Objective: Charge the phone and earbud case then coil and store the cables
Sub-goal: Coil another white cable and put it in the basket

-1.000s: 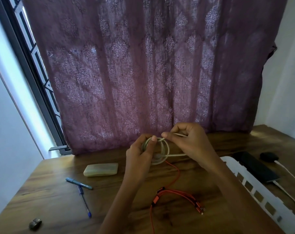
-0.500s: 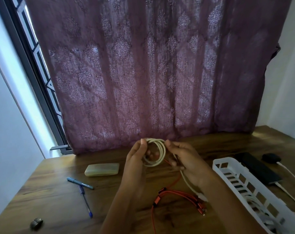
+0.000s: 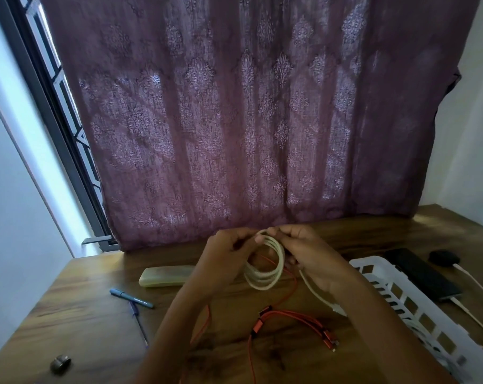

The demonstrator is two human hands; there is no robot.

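Note:
A cream-white cable (image 3: 265,268) hangs in a coil of several loops above the wooden desk. My left hand (image 3: 226,252) pinches the coil's top left, and my right hand (image 3: 308,250) grips its top right. The cable's loose tail runs down under my right wrist to a white plug (image 3: 337,309). Below on the desk lies an orange multi-head cable (image 3: 290,318), uncoiled. A black phone (image 3: 423,274) lies at the right with a white cable plugged into its near end. Beside it sits a small dark earbud case (image 3: 443,257), also with a white cable attached.
A white slotted plastic basket (image 3: 400,297) stands at the right, by my right forearm. A pale green oblong case (image 3: 165,277), a blue pen (image 3: 131,297), a second pen (image 3: 139,324) and a small metal ring (image 3: 60,363) lie on the left of the desk (image 3: 82,328). A purple curtain hangs behind.
The coil has gained loops and now hangs larger between both hands. My right hand rose from the loose tail back up to the coil's top. The view tilted slightly.

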